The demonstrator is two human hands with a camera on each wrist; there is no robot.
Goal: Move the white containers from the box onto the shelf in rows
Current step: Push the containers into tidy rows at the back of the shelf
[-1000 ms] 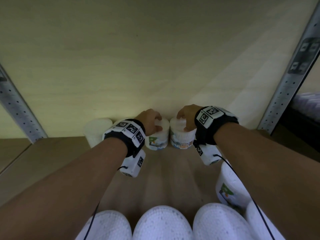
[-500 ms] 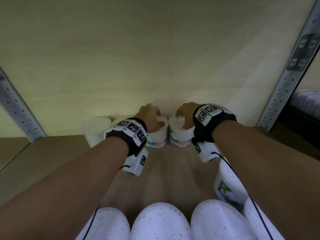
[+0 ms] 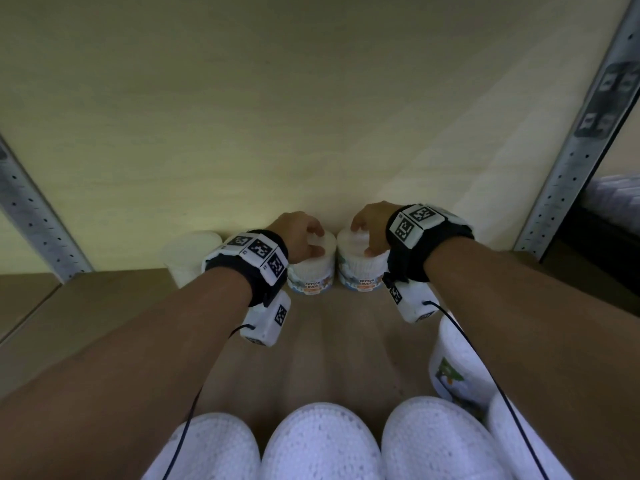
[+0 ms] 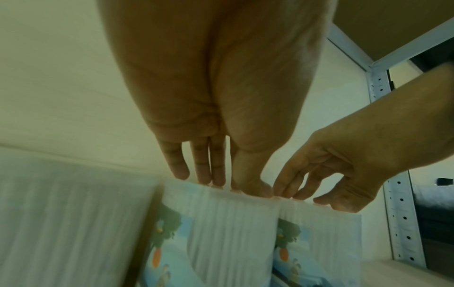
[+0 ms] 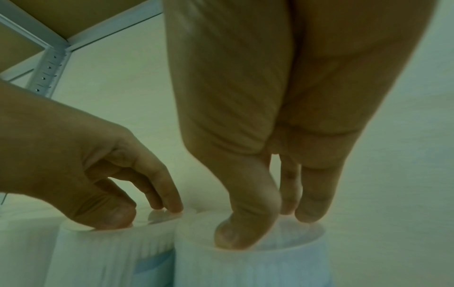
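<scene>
Two white containers with "COTTON BUDS" labels stand side by side at the back of the shelf (image 3: 311, 344), against the wall. My left hand (image 3: 304, 237) has its thumb and fingertips set on the lid of the left container (image 3: 311, 275), not round its sides. My right hand (image 3: 369, 230) rests the same way on the lid of the right container (image 3: 360, 273). In the right wrist view my right thumb (image 5: 236, 233) presses the lid of the right container (image 5: 245, 268). In the left wrist view my left fingertips (image 4: 203, 174) meet the top edge of the left container (image 4: 221, 233).
A plain white container (image 3: 192, 254) stands to the left of the pair. Several white containers (image 3: 322, 441) fill the near edge, and one with a picture label (image 3: 457, 368) stands at the right. Grey perforated uprights (image 3: 571, 150) frame the shelf bay.
The left container has turned so that its label text faces front. Both hands stay on the lids and have shifted slightly toward the wall.
</scene>
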